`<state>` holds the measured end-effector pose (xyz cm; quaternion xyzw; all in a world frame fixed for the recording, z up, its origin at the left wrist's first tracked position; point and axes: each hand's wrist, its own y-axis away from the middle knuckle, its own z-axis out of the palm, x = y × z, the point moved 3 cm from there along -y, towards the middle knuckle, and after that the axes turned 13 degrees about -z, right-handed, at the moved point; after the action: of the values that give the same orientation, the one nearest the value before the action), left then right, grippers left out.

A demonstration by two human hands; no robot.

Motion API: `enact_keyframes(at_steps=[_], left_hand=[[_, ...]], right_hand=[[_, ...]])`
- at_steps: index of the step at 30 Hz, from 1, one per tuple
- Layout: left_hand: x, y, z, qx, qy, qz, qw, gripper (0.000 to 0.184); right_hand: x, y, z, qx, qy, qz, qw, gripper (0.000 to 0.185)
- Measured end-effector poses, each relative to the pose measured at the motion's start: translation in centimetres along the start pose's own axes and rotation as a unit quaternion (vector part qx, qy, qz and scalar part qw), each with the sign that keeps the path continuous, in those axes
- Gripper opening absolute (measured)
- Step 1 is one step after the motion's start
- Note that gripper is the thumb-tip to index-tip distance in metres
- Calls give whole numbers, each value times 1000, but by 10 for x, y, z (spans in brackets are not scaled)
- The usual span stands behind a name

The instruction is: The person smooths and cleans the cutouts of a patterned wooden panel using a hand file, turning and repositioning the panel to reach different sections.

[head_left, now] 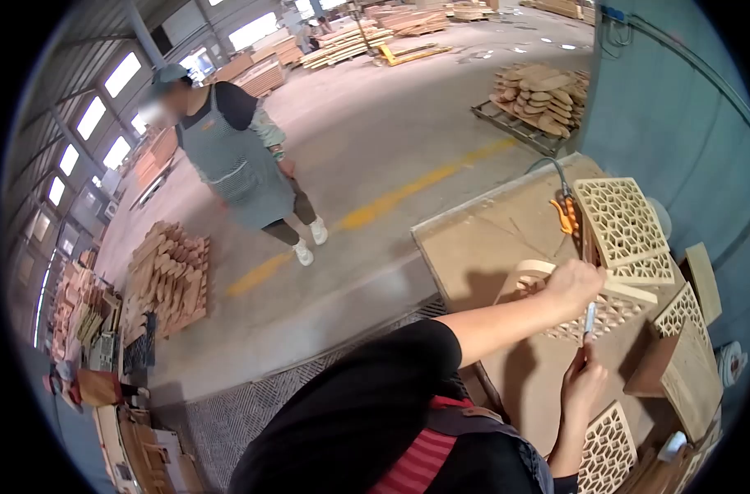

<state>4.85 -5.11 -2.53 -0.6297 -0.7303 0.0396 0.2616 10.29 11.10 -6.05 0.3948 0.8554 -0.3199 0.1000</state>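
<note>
My left hand (574,288) is closed on the upper edge of a wooden lattice piece (613,309) with a pale frame, which stands tilted over the workbench (465,239). Below it, my right hand (585,380) is closed around a slim tool (589,319) with a light blade-like upper part. The tool's tip is close to the lattice piece, just under my left hand; whether they touch is unclear. An orange-handled tool (565,216) lies behind, beside an upright lattice panel (622,218).
More lattice panels (608,449) and wooden boards (694,375) stand at the right. A person in an apron (239,169) stands across the aisle. Stacked wood pieces (169,284) lie on the floor at left, others (543,95) on a pallet behind. A blue wall (679,107) borders the bench.
</note>
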Motion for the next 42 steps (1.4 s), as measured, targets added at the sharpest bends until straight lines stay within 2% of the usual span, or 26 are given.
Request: enact_keyframes(at_steps=[2,5,6,9,11,13,15,16,19,20,25,27,28,31,32,33,38,41,42], left_hand=[[0,1,2,-2,-13,8,1000,20],[0,2,1,-26,-6,8,1000,20],[0,1,-3,-40,-8,7,999,20],[-1,4,0,0,1,9,1000,21],[-3,1,0,-18,-5,5,1000,22],[-1,0,1,-31,-23,1,999,22],[-1,2,3,-1,-20,1,1000,19],[0,2,4,4,-20,2,1000,18],[0,2,1,14,-16,8,1000,15],[0,3,0,17,-8,7,1000,15],[-2,3,0,19,14,4,1000,16],[-3,2,-1,7,5,0,1000,16],[-3,0,1,6,-1,1,1000,17],[-2,0,0,-4,-8,2,1000,18],[0,1,-1,-7,-11,0,1000,18],[2,1,-1,-9,-14,0,1000,18],[0,2,-1,-4,1,7,1000,22],[-1,0,-8,-20,-6,-7,1000,20],[-2,-2,-5,-18,-14,-5,1000,21]], right_hand=[[6,-18,14,26,5,-16,1000,22],[11,-36,14,7,10,-19,1000,22],[13,-36,13,28,-6,-60,998,22],[-7,-23,-15,-23,-65,-7,998,22],[-7,1,-21,-30,-67,8,997,24],[-4,10,-19,-30,-53,18,998,25],[4,11,-3,-22,-40,15,999,25],[5,6,5,15,29,-21,999,22],[7,-24,15,14,23,-12,1000,21],[4,-32,11,-8,-3,21,1000,21],[-6,-19,-15,-11,-95,-6,995,22],[-3,5,-17,-15,-77,11,997,23],[-1,12,-15,14,-89,-22,996,25],[2,10,-2,-1,8,-26,1000,26],[10,3,8,-6,-5,18,1000,26],[13,-8,13,25,2,-15,1000,25],[13,-33,10,-6,-5,-27,1000,25],[0,-14,-13,6,-108,-37,993,25],[1,-1,-15,4,-96,-22,995,25]])
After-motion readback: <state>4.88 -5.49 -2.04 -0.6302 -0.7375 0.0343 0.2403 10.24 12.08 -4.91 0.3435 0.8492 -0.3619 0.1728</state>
